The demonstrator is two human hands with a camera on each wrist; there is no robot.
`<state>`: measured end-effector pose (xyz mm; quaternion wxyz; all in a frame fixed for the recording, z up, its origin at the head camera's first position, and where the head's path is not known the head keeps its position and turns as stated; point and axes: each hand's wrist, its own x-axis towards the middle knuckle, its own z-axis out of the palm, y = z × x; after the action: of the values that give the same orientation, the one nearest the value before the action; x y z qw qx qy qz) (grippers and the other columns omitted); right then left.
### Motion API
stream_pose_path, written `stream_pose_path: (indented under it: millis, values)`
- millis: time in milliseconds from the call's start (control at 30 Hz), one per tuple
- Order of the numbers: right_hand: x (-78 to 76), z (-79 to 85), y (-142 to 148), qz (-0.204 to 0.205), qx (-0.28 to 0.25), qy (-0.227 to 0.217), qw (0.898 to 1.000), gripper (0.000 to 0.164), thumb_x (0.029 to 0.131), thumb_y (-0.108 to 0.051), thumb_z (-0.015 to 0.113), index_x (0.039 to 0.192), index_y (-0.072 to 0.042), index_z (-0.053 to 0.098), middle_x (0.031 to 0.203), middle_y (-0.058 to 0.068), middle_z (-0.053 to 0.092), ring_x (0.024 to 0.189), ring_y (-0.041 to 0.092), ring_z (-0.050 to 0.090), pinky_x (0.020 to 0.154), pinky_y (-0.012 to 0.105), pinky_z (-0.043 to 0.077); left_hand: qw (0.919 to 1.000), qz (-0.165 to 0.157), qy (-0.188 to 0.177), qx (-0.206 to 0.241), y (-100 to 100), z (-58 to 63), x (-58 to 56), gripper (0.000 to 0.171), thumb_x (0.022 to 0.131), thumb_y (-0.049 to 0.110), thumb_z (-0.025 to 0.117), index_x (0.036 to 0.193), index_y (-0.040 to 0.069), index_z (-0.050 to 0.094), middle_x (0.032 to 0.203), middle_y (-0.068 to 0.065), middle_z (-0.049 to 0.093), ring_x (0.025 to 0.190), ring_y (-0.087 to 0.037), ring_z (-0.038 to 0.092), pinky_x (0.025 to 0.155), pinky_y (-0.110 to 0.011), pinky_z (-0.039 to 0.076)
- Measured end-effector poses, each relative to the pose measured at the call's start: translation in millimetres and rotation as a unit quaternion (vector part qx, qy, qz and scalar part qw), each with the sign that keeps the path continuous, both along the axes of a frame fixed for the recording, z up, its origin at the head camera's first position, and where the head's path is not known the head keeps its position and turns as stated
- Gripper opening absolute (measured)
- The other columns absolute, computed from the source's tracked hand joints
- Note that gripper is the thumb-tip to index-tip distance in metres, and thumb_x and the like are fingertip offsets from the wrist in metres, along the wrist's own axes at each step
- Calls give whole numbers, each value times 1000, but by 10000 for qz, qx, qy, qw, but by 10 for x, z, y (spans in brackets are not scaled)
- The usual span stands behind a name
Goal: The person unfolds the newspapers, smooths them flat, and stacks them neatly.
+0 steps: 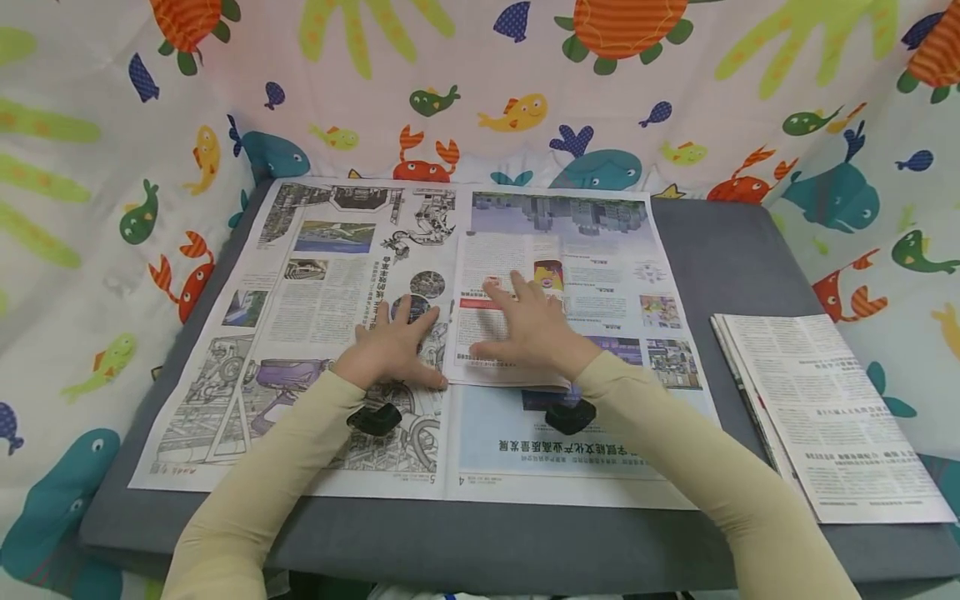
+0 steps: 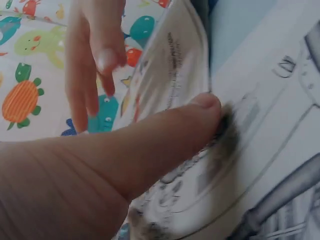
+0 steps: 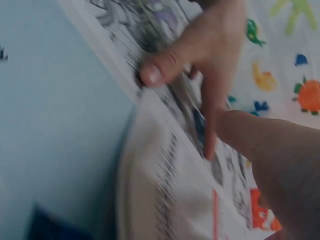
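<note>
A newspaper (image 1: 311,304) lies spread open, its centre fold running between my hands. On its right page sits a smaller folded newspaper (image 1: 480,258), its left edge close to that fold. My right hand (image 1: 532,329) rests on the folded newspaper with fingers spread. With its fingers also spread, my left hand (image 1: 393,346) rests on the left page, thumb pointing toward the folded piece. In the left wrist view the left thumb (image 2: 165,127) reaches the edge of the folded newspaper (image 2: 167,80). The right wrist view shows its thick layered edge (image 3: 125,185) from the side.
A stack of folded newspapers (image 1: 840,417) lies at the right end of the grey table (image 1: 705,258). A cloth printed with sea animals (image 1: 465,58) hangs behind the table and along both sides. Dark wrist devices (image 1: 375,419) sit under both wrists.
</note>
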<state>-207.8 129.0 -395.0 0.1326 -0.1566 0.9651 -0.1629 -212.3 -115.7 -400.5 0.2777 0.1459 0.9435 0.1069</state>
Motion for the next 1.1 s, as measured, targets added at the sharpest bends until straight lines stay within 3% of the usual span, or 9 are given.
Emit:
stream_pose_path:
  millis: [100, 233, 567, 933, 1100]
  values:
    - [71, -131, -216, 242, 97, -268, 9993, 103, 83, -71, 68, 164, -27, 22, 171, 24, 4, 154, 55, 12, 114, 80, 19, 9998, -16, 68, -192, 35, -41, 16, 120, 73, 67, 80, 165, 29, 14, 171, -22, -7, 153, -59, -8, 106, -88, 15]
    - [107, -252, -351, 221, 49, -547, 9982, 105, 82, -69, 72, 164, -29, 21, 171, 24, 1, 155, 54, 5, 112, 84, 14, 9996, 10, 48, -286, 65, -65, 14, 119, 73, 67, 80, 165, 30, 14, 172, -21, -8, 153, -58, -9, 106, -88, 15]
    - [98, -313, -385, 194, 54, -684, 9975, 102, 82, -65, 74, 164, -29, 24, 171, 23, 5, 155, 56, 1, 112, 84, 11, 9994, 70, 37, -323, 54, -71, 14, 120, 73, 67, 80, 165, 30, 14, 172, -20, -9, 153, -57, -10, 107, -88, 14]
    - [29, -253, -391, 228, 267, -613, 9975, 89, 89, -52, 73, 162, -27, 30, 169, 23, 19, 153, 54, 19, 108, 82, 28, 9995, 44, 40, -324, 51, -89, 1, 120, 73, 68, 80, 165, 31, 13, 172, -20, -9, 154, -57, -10, 107, -88, 14]
    - [-11, -203, -341, 354, -65, -392, 9986, 85, 91, -37, 74, 162, -21, 31, 164, 20, 35, 148, 46, 37, 111, 63, 42, 9994, 63, 37, -351, 46, -92, 5, 120, 73, 67, 80, 165, 31, 13, 172, -20, -9, 154, -57, -10, 107, -87, 15]
